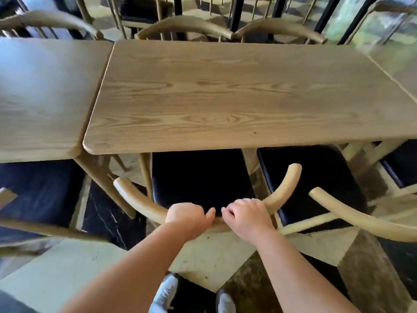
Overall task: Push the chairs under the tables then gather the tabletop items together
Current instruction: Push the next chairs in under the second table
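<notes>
Left hand (188, 214) and right hand (247, 214) each close their grip on the chair (140, 203) backrest. Placed side by side at its middle, they likely drive the seat squarely under the table (225, 98).

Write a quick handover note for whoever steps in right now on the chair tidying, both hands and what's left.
Left hand and right hand: both gripping the curved backrest of the near chair, side by side.
Chair seat is partly under the middle table; most of the cushion shows.
Neighbouring chair to the right is also only partly under.
Far-side chairs sit close to the table.
No tabletop items in view on this table.
Left: finish pushing this chair, then the others, then gather the items.
</notes>
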